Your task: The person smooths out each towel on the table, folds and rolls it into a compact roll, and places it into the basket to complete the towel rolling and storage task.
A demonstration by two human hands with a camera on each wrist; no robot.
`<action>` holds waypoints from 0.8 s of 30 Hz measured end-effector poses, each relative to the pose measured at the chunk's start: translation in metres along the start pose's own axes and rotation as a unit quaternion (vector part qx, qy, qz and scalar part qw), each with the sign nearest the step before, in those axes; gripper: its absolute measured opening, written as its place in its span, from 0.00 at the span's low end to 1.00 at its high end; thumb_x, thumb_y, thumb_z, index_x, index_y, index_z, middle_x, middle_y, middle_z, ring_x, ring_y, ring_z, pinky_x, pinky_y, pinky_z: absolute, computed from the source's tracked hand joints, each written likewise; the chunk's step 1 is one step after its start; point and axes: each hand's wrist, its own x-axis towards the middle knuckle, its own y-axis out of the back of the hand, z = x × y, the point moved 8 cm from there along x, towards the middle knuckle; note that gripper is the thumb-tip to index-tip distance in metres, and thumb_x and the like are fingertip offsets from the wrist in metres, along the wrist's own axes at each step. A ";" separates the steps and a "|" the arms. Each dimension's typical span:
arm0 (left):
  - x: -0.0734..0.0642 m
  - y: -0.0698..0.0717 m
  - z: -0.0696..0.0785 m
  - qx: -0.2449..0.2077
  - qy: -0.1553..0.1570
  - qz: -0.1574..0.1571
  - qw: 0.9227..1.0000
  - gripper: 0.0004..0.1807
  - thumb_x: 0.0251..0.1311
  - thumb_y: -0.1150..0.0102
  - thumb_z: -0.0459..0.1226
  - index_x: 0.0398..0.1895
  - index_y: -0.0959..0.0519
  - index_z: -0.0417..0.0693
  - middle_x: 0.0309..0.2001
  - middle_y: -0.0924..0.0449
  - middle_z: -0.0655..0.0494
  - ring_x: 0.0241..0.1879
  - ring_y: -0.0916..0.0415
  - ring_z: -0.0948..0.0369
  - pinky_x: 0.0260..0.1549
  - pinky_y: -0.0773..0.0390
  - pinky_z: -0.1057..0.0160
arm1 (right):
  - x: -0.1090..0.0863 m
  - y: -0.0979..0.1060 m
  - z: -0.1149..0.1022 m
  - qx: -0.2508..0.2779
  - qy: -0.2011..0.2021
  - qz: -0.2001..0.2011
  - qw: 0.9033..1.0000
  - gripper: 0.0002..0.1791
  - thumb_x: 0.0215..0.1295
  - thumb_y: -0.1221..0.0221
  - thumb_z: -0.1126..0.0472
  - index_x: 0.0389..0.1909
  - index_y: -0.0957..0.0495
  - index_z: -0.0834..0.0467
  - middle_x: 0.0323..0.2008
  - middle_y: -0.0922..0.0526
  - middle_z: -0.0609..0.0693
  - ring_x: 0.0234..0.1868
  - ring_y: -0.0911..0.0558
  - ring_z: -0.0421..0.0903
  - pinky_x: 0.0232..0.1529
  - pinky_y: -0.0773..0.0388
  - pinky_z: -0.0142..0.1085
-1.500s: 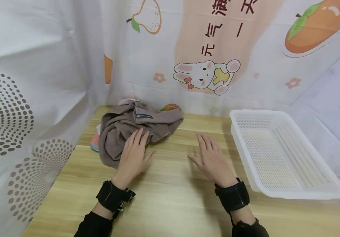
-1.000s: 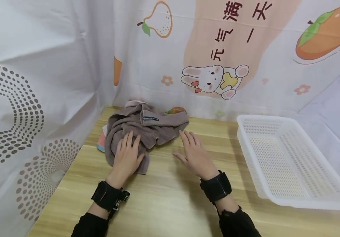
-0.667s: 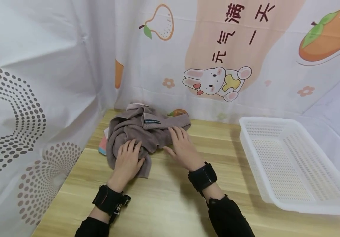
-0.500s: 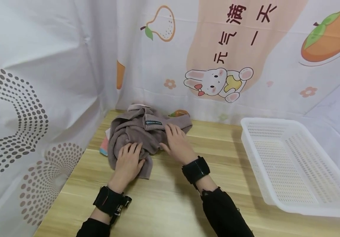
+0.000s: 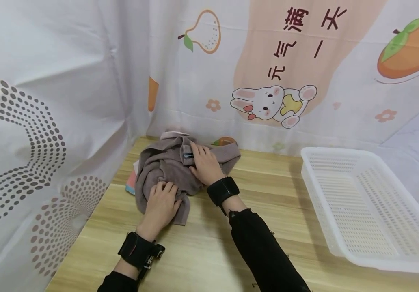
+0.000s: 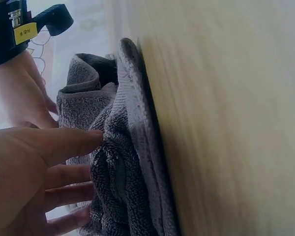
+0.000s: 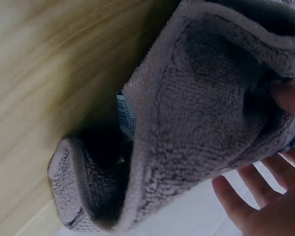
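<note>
Grey-brown towel (image 5: 178,172), one: lay crumpled at far left of wooden table (image 5: 268,182), near printed curtain (image 5: 195,117). Left hand (image 5: 161,205): fingers curled into near folds, gripping bunched cloth, seemingly to steady heap. Right hand (image 5: 207,164): fingers part-spread across dark label (image 5: 188,155), thumb against towel too (whether they pinched, I could not tell), perhaps to control loose upper layer. Pink-and-blue cloth (image 5: 130,184): poked out at towel's left. White basket (image 5: 317,211), one: stood upright at right, well apart, likely leaving hands room.
</note>
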 end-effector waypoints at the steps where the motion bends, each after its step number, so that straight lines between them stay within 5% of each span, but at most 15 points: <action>1: 0.001 0.000 0.002 0.000 -0.002 0.001 1.000 0.21 0.58 0.29 0.42 0.51 0.21 0.41 0.52 0.22 0.45 0.55 0.32 0.45 0.59 0.32 0.44 | -0.001 0.000 0.002 -0.005 -0.001 0.003 1.000 0.43 0.68 0.37 0.53 0.76 0.48 0.60 0.67 0.31 0.59 0.67 0.31 0.58 0.62 0.28 0.49; 8: 0.009 0.001 0.016 0.019 -0.029 -0.001 0.999 0.23 0.58 0.30 0.45 0.52 0.21 0.42 0.53 0.22 0.45 0.56 0.31 0.45 0.59 0.32 0.45 | -0.015 0.018 0.012 -0.027 -0.003 0.085 0.996 0.21 0.65 0.35 0.62 0.57 0.25 0.61 0.53 0.20 0.57 0.55 0.23 0.55 0.52 0.22 0.45; 17: 0.030 0.037 0.014 -0.009 -0.024 0.031 0.999 0.21 0.61 0.32 0.41 0.51 0.23 0.39 0.54 0.27 0.39 0.50 0.26 0.44 0.45 0.23 0.47 | -0.039 0.047 0.003 -0.035 0.045 0.129 0.990 0.15 0.62 0.35 0.67 0.50 0.22 0.62 0.47 0.19 0.56 0.50 0.22 0.53 0.49 0.22 0.43; 20: 0.040 0.054 0.013 -0.040 -0.012 0.069 0.997 0.28 0.60 0.31 0.40 0.60 0.29 0.37 0.60 0.33 0.36 0.52 0.27 0.42 0.46 0.24 0.46 | -0.050 0.059 -0.003 -0.034 0.059 0.135 0.989 0.16 0.61 0.35 0.68 0.50 0.22 0.62 0.46 0.20 0.56 0.50 0.23 0.53 0.49 0.23 0.42; 24: 0.052 0.070 0.006 -0.071 0.010 0.102 0.992 0.45 0.56 0.28 0.37 0.73 0.43 0.37 0.71 0.45 0.32 0.66 0.39 0.38 0.60 0.33 0.41 | -0.063 0.078 -0.015 -0.009 0.078 0.146 0.986 0.15 0.61 0.37 0.71 0.49 0.22 0.63 0.44 0.19 0.55 0.47 0.23 0.52 0.50 0.24 0.41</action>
